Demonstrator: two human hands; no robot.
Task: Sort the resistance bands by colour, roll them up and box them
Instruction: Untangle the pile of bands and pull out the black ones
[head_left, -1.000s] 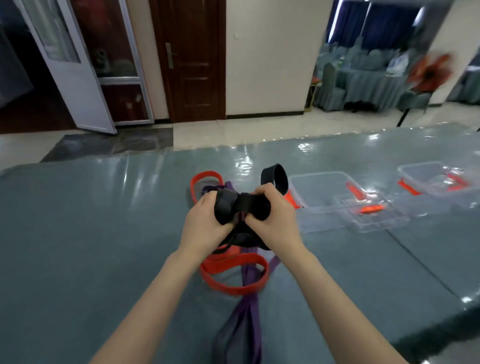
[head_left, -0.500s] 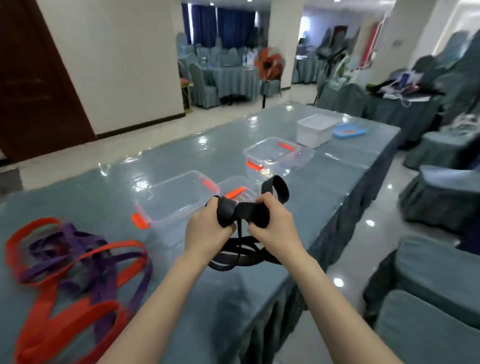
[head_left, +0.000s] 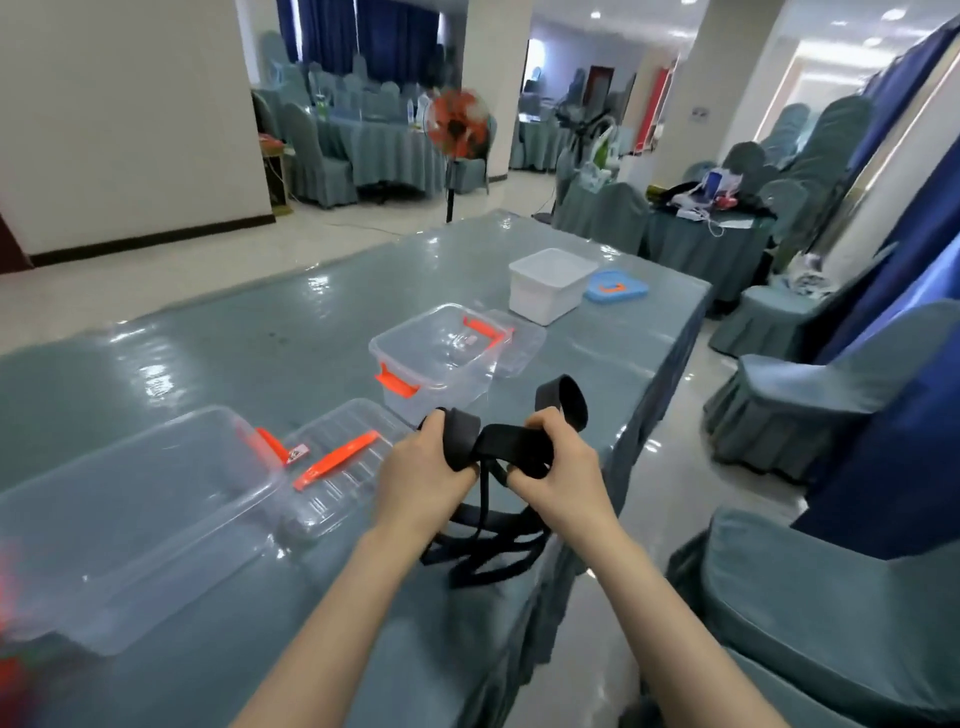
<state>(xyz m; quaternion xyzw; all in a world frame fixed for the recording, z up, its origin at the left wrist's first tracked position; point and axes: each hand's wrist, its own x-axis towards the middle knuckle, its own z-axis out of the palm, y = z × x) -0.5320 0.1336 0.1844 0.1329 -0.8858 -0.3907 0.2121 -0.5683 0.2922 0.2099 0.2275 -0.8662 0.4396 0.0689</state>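
Observation:
Both my hands hold a partly rolled black resistance band (head_left: 498, 447) above the table's right edge. My left hand (head_left: 423, 478) grips its left coil, my right hand (head_left: 563, 467) grips the right part, and a loop sticks up behind the right thumb. Loose black loops hang down below the hands. A clear box with orange clips (head_left: 130, 519) lies at the left, its clear lid (head_left: 337, 467) beside it. A second clear box (head_left: 436, 353) stands further back. A blurred bit of an orange band (head_left: 10, 675) shows at the far left edge.
A white tub (head_left: 550, 283) and a blue lid (head_left: 615, 288) sit at the far end of the grey-green table (head_left: 260, 353). Covered chairs (head_left: 831, 597) stand close on the right. A fan (head_left: 457, 124) and more covered tables fill the room behind.
My view has swung right, from the orange and purple band pile to the boxes. Both hands kept their grip on the black band and carried it along toward the table's right edge.

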